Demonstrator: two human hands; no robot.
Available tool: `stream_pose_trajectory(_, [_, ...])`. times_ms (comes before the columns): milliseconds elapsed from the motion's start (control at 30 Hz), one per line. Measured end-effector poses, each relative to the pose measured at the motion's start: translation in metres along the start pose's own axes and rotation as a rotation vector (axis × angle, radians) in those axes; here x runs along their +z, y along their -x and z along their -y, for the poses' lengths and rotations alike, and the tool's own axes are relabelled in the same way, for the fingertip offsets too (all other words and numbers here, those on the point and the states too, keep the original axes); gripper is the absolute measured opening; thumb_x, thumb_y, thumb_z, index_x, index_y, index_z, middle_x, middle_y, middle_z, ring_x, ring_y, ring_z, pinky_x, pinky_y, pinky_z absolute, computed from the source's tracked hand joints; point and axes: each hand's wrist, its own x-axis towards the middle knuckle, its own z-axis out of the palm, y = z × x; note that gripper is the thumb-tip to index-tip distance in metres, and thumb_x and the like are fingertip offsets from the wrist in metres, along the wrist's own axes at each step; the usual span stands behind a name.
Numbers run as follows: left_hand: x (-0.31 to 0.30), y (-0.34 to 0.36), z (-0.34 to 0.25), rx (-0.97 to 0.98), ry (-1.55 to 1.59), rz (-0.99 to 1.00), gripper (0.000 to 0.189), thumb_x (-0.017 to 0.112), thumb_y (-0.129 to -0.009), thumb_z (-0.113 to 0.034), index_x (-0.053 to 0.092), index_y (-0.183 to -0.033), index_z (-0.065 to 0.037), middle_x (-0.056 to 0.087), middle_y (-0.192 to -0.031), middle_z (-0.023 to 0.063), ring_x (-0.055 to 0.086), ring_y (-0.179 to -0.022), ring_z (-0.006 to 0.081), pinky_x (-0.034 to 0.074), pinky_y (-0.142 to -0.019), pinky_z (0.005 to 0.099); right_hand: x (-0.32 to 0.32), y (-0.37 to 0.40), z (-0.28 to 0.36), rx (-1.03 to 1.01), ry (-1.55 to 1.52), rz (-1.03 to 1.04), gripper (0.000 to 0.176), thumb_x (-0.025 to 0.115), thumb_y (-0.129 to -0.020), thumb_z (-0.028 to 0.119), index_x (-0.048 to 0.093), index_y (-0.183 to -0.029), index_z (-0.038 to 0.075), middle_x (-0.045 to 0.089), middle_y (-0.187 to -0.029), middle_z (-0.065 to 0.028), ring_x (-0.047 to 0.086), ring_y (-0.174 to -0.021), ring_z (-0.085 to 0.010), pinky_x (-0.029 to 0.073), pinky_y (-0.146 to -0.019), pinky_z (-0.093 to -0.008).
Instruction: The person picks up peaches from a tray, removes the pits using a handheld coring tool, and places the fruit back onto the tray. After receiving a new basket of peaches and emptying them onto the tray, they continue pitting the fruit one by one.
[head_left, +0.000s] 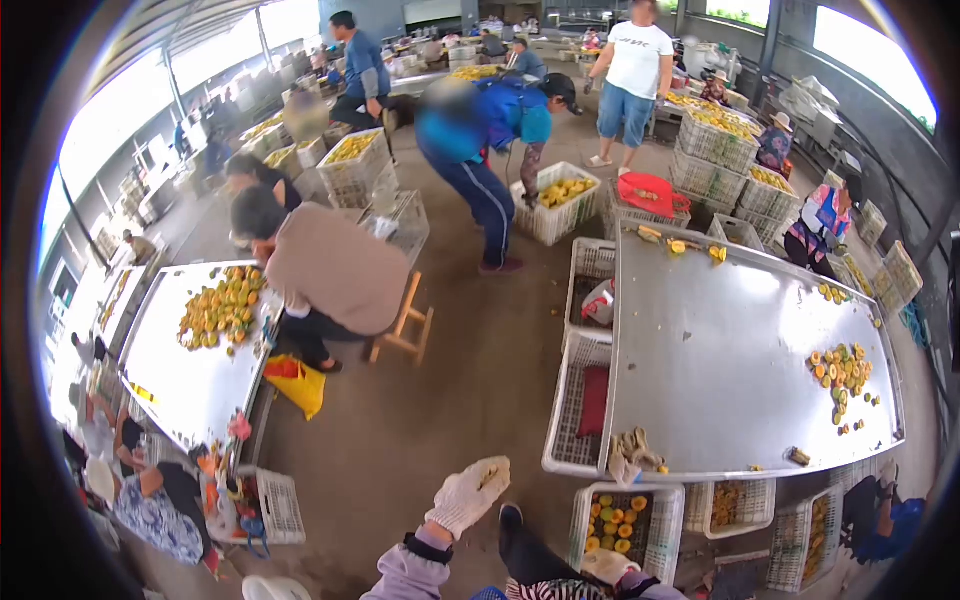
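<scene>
Left hand, gloved, hangs loosely open, empty (right hand: grip unreadable); seemingly between picks, and reaching the fruit crate would mean swinging right.

No legible writing anywhere in view.
Dark print crosses the chest of a white T-shirt worn by a person at the upper centre-right of the frame, too small and blurred to read.
</scene>
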Motion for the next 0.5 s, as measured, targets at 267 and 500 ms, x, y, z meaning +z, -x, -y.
stream_pose_trajectory(267, [-0.074,-0.238,-0.019,-0.122,-0.219,0.271,0.051,0.066,-0.091,-0.041,0.061,-0.132,-0.012,0.07,-0.119,0.0135,0.067,-0.111,0.0324,0.051,-0.097,0.0395,-0.125,-0.195,0.078,0.23,-0.185,0.011,0.054,0.061,-0.089,0.046,0.067,-0.125,0.006,0.074,-0.111,-0.0144,0.068,-0.109,-0.031,0.05,-0.098,-0.0371])
stream_pose_trajectory(500, [-0.108,-0.559,-0.044,0.348,-0.717,0.339,0.055,0.067,-0.088,-0.041,0.059,-0.132,-0.01,0.058,-0.138,0.0143,0.052,-0.131,0.0328,0.045,-0.105,0.0433,-0.275,-0.407,0.15,0.172,-0.418,-0.3,0.041,0.061,-0.091,0.038,0.067,-0.121,0.011,0.071,-0.115,-0.0155,0.065,-0.11,-0.0357,0.053,-0.092,-0.0408])
